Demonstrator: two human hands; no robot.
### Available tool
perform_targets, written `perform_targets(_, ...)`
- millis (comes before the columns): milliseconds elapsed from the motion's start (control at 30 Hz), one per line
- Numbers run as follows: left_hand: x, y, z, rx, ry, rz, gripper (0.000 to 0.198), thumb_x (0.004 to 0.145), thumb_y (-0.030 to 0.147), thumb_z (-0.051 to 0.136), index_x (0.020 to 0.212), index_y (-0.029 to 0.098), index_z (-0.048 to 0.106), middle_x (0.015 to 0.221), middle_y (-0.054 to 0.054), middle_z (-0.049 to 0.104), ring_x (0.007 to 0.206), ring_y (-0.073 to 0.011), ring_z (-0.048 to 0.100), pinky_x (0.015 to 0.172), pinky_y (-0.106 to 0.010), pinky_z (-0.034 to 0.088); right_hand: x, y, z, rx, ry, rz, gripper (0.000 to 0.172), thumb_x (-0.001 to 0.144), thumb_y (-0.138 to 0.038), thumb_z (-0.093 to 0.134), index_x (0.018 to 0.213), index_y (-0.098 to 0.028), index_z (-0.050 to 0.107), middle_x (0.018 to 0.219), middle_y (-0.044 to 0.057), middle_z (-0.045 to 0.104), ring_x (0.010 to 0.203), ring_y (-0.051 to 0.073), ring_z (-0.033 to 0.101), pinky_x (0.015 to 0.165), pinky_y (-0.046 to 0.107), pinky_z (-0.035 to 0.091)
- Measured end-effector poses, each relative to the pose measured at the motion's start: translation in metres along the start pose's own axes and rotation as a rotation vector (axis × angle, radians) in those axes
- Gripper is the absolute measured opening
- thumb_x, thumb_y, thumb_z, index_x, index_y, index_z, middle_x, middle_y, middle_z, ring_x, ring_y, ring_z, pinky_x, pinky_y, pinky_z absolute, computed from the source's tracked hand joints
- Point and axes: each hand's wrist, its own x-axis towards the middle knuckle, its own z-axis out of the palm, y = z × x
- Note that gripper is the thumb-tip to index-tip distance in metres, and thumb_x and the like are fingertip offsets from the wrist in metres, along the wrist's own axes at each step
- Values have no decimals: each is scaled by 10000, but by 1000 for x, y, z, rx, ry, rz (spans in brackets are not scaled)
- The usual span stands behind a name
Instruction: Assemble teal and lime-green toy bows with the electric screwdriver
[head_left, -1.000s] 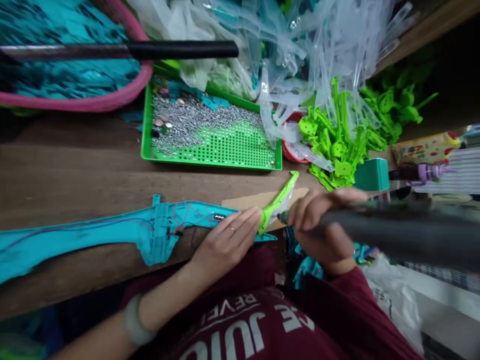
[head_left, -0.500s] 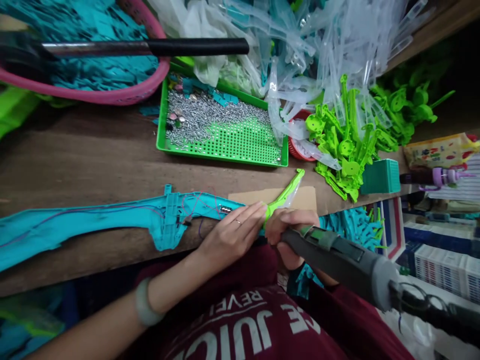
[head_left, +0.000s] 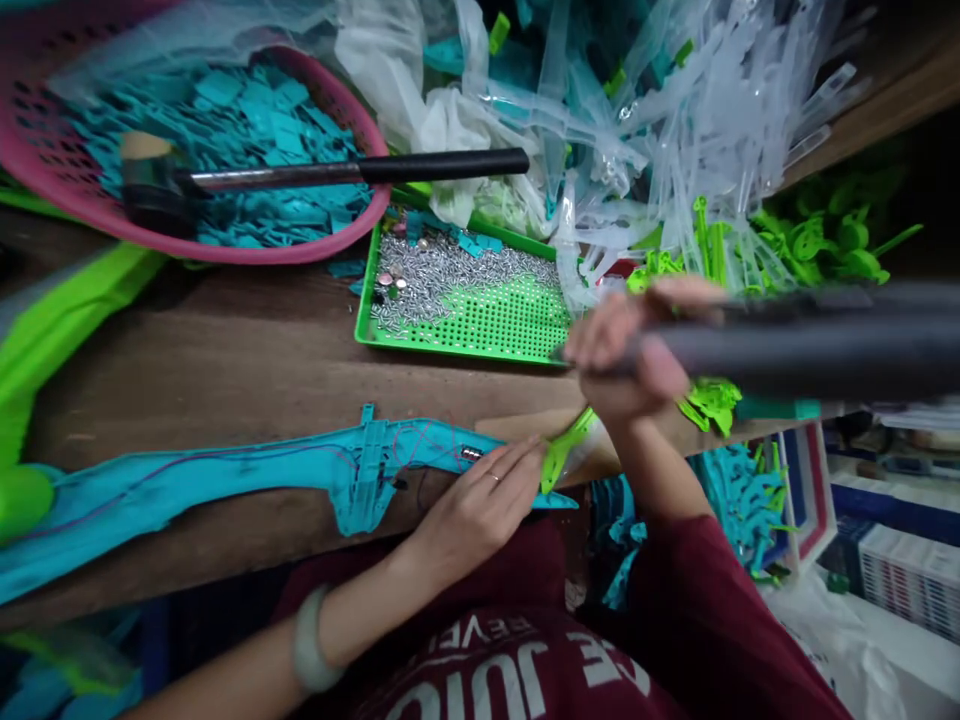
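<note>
The left hand [head_left: 480,500] presses flat, fingers together, on the teal part [head_left: 225,480], while the right hand [head_left: 626,345] grips a dark tool [head_left: 810,340] above the green tray [head_left: 465,325].

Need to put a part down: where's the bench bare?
The bare wood between the pink basket, the green tray and the long teal piece is free. Right of the tray, clear parts and green parts crowd the bench; the right hand holds a dark tool there.
</note>
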Motion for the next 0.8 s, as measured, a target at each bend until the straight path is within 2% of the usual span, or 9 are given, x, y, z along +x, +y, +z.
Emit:
perform_targets(67,1,0,0,24,13,-12,285,939,62,497,1177,18,647,1226,-173,709,1183,-277,655,982,-378,569,42,12,26,39,212,-81,479,870,-749,434,1040,-321,566,629,-15,429,643,205,608,656,381,579)
perform_targets(133,1,0,0,21,18,-27,289,942,75,488,1175,28,655,1231,-168,707,1195,-278,646,1001,-385,554,67,23,47,56,294,-120,474,859,-712,471,1105,-310,527,631,-25,404,606,196,577,635,376,552)
perform_targets(200,0,-1,2,10,13,-29,302,948,87,478,1185,34,656,1268,-164,692,1217,-279,631,1025,-394,534,76,31,57,89,291,-151,478,834,-667,532,1139,-303,483,618,-45,390,546,173,533,592,355,515)
perform_targets(400,-2,-1,5,14,30,-38,281,944,130,542,1183,43,662,1292,-161,679,1227,-282,612,1032,-403,490,75,46,57,193,232,-291,379,845,-565,611,1055,-296,448,590,-90,408,469,125,484,513,301,448)
perform_targets(533,0,2,5,63,-63,-41,336,971,132,457,1245,108,650,1266,-106,694,1204,-263,616,1038,-413,467,83,43,64,257,224,-350,322,855,-499,626,1035,-291,458,579,-101,435,440,112,465,473,283,429)
perform_targets(600,0,4,4,91,-88,-16,392,975,112,398,1291,102,629,1294,-104,682,1231,-257,600,1047,-404,455,80,28,59,235,247,-355,311,862,-474,617,1057,-295,455,585,-100,437,449,117,484,482,288,447)
perform_targets(667,-2,5,3,109,-79,6,421,969,93,373,1314,57,611,1361,-132,642,1284,-258,568,1057,-387,442,66,5,43,193,299,-364,274,878,-439,582,1078,-303,455,579,-100,410,461,126,498,490,293,457)
perform_targets(800,-10,6,5,95,-53,28,434,951,75,393,1331,5,592,1424,-182,588,1312,-294,553,1072,-411,423,7,-35,-4,71,417,-372,198,857,-362,507,1044,-297,513,532,-95,375,403,125,421,394,263,396)
